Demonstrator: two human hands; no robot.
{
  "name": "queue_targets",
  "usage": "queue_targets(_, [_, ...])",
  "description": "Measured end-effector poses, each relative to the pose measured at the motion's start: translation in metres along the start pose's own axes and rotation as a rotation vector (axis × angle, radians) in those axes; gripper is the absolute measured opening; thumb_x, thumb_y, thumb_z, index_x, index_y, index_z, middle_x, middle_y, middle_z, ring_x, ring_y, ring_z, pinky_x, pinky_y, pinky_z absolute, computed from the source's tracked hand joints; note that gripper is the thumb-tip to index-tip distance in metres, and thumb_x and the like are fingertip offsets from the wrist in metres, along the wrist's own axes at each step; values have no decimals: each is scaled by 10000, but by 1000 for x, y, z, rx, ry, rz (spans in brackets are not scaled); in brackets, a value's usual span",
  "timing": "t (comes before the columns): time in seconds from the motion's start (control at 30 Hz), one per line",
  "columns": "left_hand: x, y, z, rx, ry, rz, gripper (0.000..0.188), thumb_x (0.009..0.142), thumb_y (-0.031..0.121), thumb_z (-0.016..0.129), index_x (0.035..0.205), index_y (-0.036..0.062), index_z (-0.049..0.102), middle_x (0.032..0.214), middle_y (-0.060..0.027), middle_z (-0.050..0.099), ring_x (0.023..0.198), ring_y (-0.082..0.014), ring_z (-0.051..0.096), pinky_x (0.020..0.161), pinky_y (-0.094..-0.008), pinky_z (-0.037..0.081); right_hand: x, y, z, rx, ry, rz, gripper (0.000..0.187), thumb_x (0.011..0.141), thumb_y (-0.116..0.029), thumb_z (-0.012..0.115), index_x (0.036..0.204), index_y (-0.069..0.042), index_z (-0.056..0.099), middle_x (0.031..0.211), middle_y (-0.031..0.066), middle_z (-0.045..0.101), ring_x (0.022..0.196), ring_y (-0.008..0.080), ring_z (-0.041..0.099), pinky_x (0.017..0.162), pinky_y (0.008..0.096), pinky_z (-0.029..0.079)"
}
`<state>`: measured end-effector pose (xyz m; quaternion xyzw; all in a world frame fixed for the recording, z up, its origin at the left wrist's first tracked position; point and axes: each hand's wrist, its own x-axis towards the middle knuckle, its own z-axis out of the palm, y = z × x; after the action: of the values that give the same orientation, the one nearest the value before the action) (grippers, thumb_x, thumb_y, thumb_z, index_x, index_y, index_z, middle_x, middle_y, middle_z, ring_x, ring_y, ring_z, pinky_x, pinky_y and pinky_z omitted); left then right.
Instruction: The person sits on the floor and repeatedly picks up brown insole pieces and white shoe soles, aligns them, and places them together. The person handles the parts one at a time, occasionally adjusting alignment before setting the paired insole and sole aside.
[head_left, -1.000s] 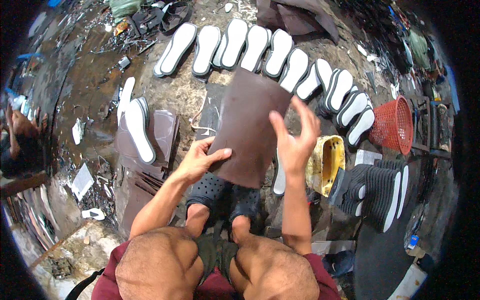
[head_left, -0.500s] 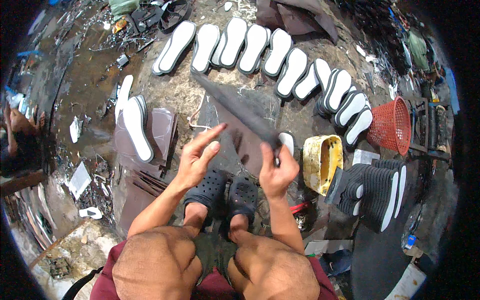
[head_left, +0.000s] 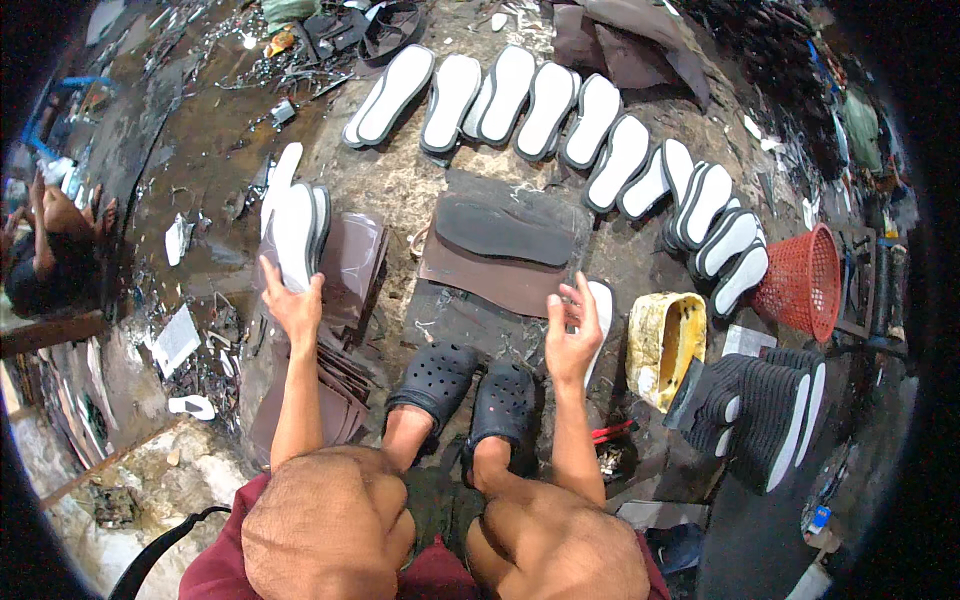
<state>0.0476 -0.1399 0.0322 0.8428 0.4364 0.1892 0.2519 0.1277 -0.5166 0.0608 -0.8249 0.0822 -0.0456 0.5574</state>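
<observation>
My left hand [head_left: 293,312] is at the near end of a small stack of white-topped shoe soles [head_left: 298,235], thumb and fingers spread to either side of it. I cannot tell how firmly it touches. My right hand [head_left: 571,345], fingers apart and with nothing in it, hovers beside a white-topped sole [head_left: 602,325] partly hidden behind it. In front of my feet, a dark grey sole [head_left: 505,232] lies crosswise on a brown sheet [head_left: 470,276], over a dark flat board [head_left: 445,318].
White-topped soles [head_left: 508,95] curve in a row across the far side. A red basket [head_left: 808,280], a yellow-lined container [head_left: 666,345] and stacked dark soles [head_left: 775,415] stand right. Brown sheets [head_left: 352,262] lie left, scraps around. Another person [head_left: 60,225] is at the far left.
The dark sole, blurred in my right hand earlier, now lies on the brown sheet. My left hand has moved left to the white-topped stack. My right hand has let go.
</observation>
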Motion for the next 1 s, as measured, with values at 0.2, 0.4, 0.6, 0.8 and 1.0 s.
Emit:
queue_targets(0.2, [-16, 83, -24, -477, -968, 286, 712, 708, 77, 681, 1404, 23, 541, 1411, -131, 572, 1294, -217, 520, 1082, -344, 408, 1, -48, 4, 368, -263, -143, 680, 841, -32, 738, 1461, -56, 461, 1291, 171, 633, 1093, 225, 645, 915, 343, 526])
queue_targets(0.4, [-51, 123, 54, -540, -1028, 736, 646, 745, 308, 831, 1317, 84, 629, 1258, -121, 664, 1186, -321, 597, 1078, -401, 407, 51, -65, -52, 299, 217, -164, 461, 908, -45, 674, 1354, 5, 564, 1370, 122, 577, 1264, 223, 516, 1085, 349, 384])
queue_targets(0.6, [-29, 126, 125, -88, -1099, 1247, 227, 819, 208, 736, 1014, 92, 726, 969, -108, 709, 984, -317, 648, 893, -418, 524, 69, -43, -99, 509, 472, -91, 427, 938, -12, 637, 1356, -10, 553, 1229, 121, 617, 1053, 197, 608, 921, 342, 514])
queue_targets(0.8, [26, 175, 162, -158, -1325, 857, 243, 841, 209, 728, 1034, 63, 750, 929, -108, 755, 826, -217, 715, 756, -361, 556, 69, -29, -91, 620, 544, 53, 434, 939, -15, 633, 1362, -48, 545, 1192, 137, 637, 1039, 232, 629, 924, 377, 523])
queue_targets(1.0, [19, 172, 145, -154, -1633, 509, 417, 916, 335, 712, 1195, 25, 703, 999, -107, 748, 854, -180, 699, 785, -318, 560, 74, -25, -79, 706, 494, 132, 431, 933, -19, 628, 1355, -68, 560, 1225, 129, 630, 1062, 224, 632, 903, 364, 533])
